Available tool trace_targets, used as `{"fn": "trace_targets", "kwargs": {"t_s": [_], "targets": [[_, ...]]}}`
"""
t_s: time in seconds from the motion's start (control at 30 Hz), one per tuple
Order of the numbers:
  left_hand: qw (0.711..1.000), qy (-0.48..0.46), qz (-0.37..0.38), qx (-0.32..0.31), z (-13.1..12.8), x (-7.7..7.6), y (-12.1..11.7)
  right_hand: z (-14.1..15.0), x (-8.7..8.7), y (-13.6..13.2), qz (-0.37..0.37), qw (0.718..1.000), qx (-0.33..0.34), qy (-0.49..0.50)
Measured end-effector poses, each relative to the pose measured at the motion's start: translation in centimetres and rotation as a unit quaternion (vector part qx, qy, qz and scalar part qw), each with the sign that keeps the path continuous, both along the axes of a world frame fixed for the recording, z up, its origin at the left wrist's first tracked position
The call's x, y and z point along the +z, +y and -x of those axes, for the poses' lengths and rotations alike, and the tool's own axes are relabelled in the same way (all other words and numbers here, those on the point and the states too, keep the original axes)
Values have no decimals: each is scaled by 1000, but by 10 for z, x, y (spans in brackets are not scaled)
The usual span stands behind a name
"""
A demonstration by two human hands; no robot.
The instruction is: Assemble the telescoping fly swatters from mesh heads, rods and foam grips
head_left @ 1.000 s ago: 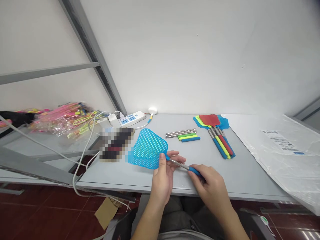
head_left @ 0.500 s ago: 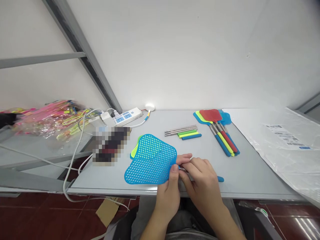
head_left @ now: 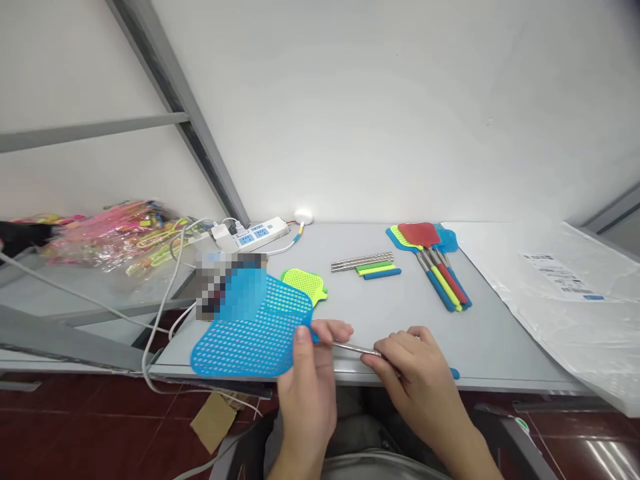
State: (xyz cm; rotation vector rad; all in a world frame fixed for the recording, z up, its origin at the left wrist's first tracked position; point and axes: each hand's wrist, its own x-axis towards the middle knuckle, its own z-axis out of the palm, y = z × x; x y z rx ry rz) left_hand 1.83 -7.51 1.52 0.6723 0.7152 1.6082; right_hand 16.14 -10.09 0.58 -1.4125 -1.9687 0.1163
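Observation:
My left hand (head_left: 309, 373) pinches a blue fly swatter (head_left: 250, 333) at the neck of its perforated head, thumb on top. A thin metal rod (head_left: 356, 347) runs from that neck to my right hand (head_left: 415, 373), which is closed around it. A blue tip (head_left: 454, 373) pokes out beyond my right hand; its link to the rod is hidden. Behind the blue head lie a yellow-green swatter head (head_left: 305, 283) and a green one under it. Further back are several metal rods (head_left: 363, 261), beside green, yellow and blue grip sleeves (head_left: 383, 273).
Assembled fly swatters (head_left: 445, 270) are piled at the right, near a white plastic sheet (head_left: 545, 287). A power strip (head_left: 263, 231) with white cables stands at the back left. Bagged colourful items (head_left: 110, 230) lie at the far left. A blurred patch (head_left: 210, 293) covers something on the table.
My hands have moved apart, and more of the metal rod shows between them. The blue swatter head has shifted left, uncovering the yellow-green head.

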Motion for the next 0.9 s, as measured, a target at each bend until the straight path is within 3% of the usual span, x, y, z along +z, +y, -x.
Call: {"fn": "trace_targets", "kwargs": {"t_s": [0.13, 0.23, 0.4, 0.53, 0.7, 0.8, 0.9], "targets": [[999, -45, -17, 11, 21, 25, 2, -20, 4, -16, -7, 1000, 3, -23], [998, -42, -50, 15, 24, 31, 0, -32, 7, -27, 3, 1000, 14, -26], [992, 56, -110, 15, 1, 19, -12, -46, 18, -45, 52, 998, -22, -9], [975, 161, -104, -115, -30, 3, -28, -51, 27, -57, 77, 996, -49, -24], [962, 150, -71, -217, -62, -10, -48, -59, 28, -63, 114, 991, -71, -7], [965, 148, -74, -205, -61, -9, -51, -63, 26, -61, 96, 994, -56, -15], [979, 135, -91, -122, -40, 5, -42, -67, 24, -57, 55, 996, -61, -28]]}}
